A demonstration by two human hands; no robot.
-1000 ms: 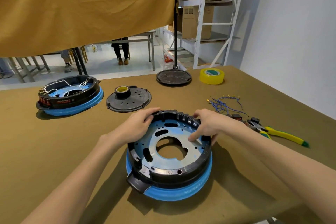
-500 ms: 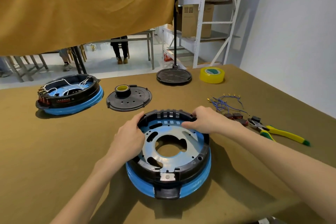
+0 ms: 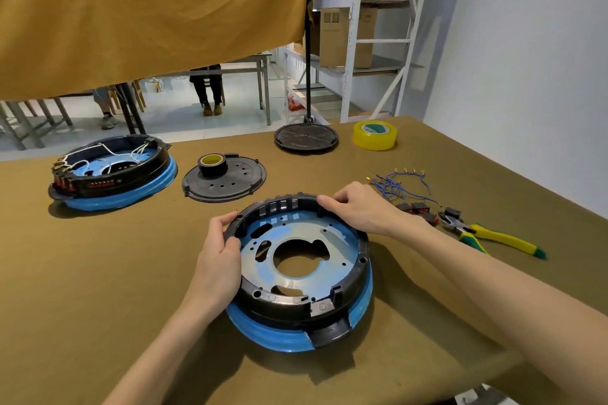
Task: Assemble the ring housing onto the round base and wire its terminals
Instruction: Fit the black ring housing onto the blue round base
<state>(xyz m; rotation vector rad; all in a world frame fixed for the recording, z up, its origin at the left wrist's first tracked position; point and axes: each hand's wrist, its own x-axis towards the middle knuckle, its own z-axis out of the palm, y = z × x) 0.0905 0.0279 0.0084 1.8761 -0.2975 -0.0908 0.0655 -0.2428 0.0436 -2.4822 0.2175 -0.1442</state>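
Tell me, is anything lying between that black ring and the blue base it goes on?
Nothing visible. The black ring housing already sits on the blue round base, with the left hand and right hand gripping its rim. The wires and pliers lie apart, to the right.

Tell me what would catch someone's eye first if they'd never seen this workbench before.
Front and centre, the black ring housing sits on a bright blue round base, with the left hand gripping its left rim and the right hand gripping its far rim. At far left stands a second unit, already wired, and yellow-handled pliers lie at right beside loose blue wires.
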